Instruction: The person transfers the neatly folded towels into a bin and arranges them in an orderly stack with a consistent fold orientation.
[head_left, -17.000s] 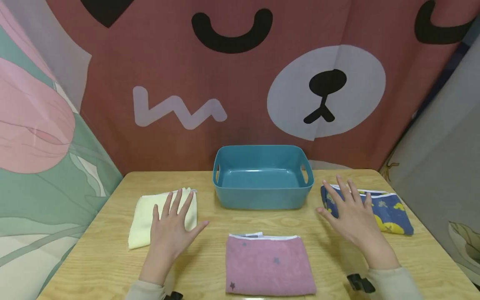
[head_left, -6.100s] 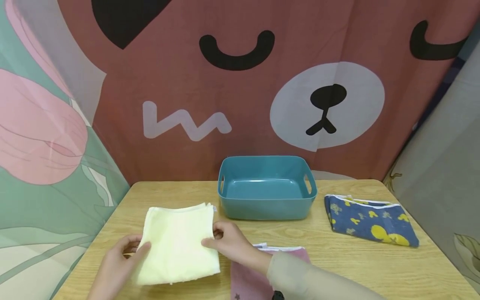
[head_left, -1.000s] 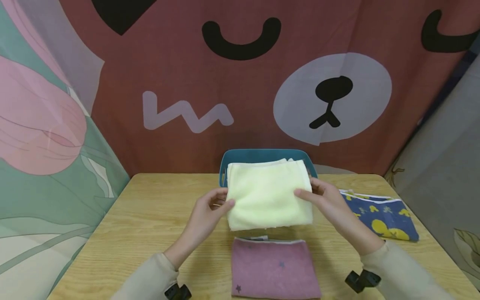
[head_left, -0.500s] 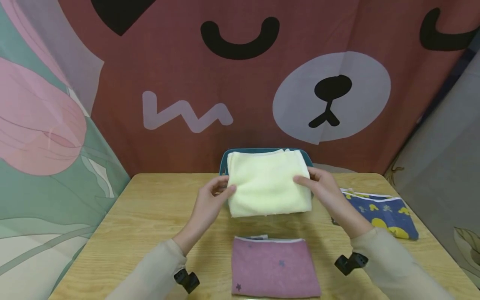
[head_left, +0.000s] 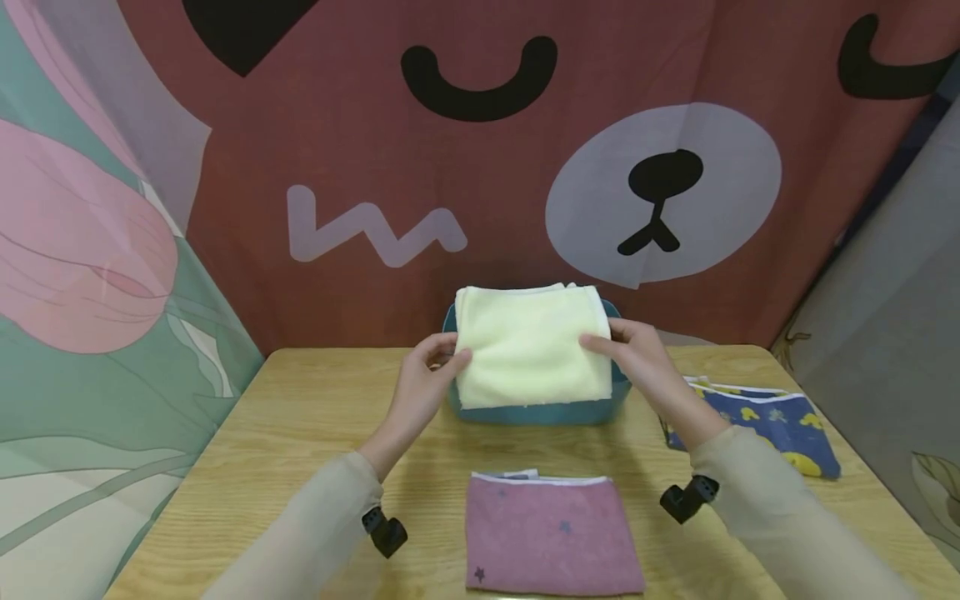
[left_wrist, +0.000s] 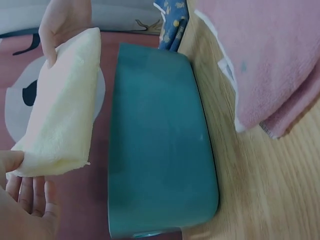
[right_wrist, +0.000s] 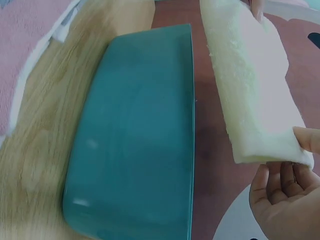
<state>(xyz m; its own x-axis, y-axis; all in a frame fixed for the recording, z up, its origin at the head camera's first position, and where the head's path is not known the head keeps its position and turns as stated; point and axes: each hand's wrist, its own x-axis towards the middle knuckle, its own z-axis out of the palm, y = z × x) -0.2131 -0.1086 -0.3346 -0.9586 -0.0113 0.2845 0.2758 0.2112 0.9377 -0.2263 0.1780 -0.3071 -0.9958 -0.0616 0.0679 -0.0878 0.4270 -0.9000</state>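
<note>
A folded pale yellow towel (head_left: 532, 350) hangs between my two hands in front of and above the teal basin (head_left: 540, 414), hiding most of its inside. My left hand (head_left: 422, 379) pinches the towel's left edge, thumb on the near face and fingers behind. On the opposite edge my right hand (head_left: 641, 358) grips it the same way. Both wrist views show the towel (left_wrist: 62, 105) raised above the rim of the basin (right_wrist: 135, 135), with a gap between them.
A folded pink towel (head_left: 553, 533) with small stars lies at the table's front middle. To the right, a folded blue and yellow towel (head_left: 795, 425) is partly covered by my right forearm. Behind the wooden table (head_left: 315, 417) hangs a bear-print curtain (head_left: 360, 308).
Both hands have lifted the yellow towel higher and farther forward, and the basin's front wall shows below it. Earlier the towel lay at the table's left. The pink and blue towels stay put.
</note>
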